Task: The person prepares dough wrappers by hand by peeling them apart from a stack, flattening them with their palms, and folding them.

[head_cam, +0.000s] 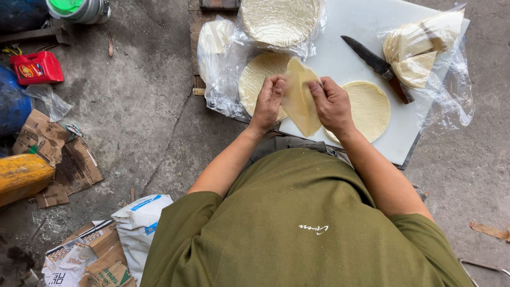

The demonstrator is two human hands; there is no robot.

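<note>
— Hands first: what do they hold?
— Both grip one thin pale wrapper. The left hand pinches its left edge with fingers curled; the right hand pinches the right edge.
— Which way does it run?
— Its long axis is near upright in the view, the tip pointing away from the person and the lower end hanging toward the body, above the near edge of the white board.
— Anything hidden?
— The stack of round wrappers beneath is partly covered by the left hand. The round wrapper on the board is partly behind the right wrist.
— Around that?
— A dark knife lies aslant on the board. Clear plastic bags hold more wrappers right and top. On the floor left: red can, brown cardboard, white sack with blue marks.
</note>
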